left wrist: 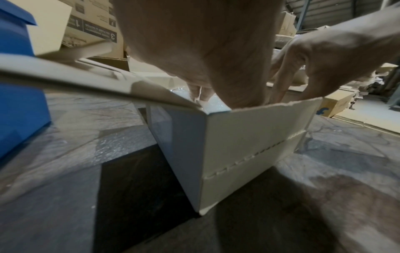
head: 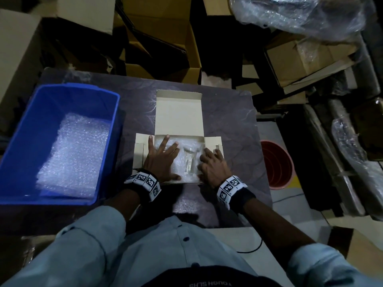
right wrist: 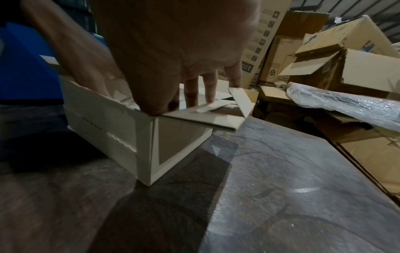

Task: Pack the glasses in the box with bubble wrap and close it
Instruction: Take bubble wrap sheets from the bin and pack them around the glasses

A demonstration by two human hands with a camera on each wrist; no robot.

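Note:
An open cream cardboard box (head: 178,114) sits mid-table, its lid flap lying back and both side flaps spread out. Inside it a clear glass (head: 189,162) lies on bubble wrap (head: 186,145). My left hand (head: 163,155) lies flat with its fingers spread on the wrap in the box's left half. My right hand (head: 211,162) reaches down along the box's right inner wall. In the right wrist view its fingers (right wrist: 192,95) point straight down into the box (right wrist: 121,133) and its thumb sits at the near corner. The left wrist view shows the box (left wrist: 249,145) from the front with both hands in it.
A blue bin (head: 116,112) holding bubble wrap sheets (head: 72,154) stands on the table (head: 228,121) to the left. A red bucket (head: 275,164) sits below the table's right edge. Cardboard cartons (head: 165,38) and plastic-wrapped items (head: 300,15) crowd the far side and right.

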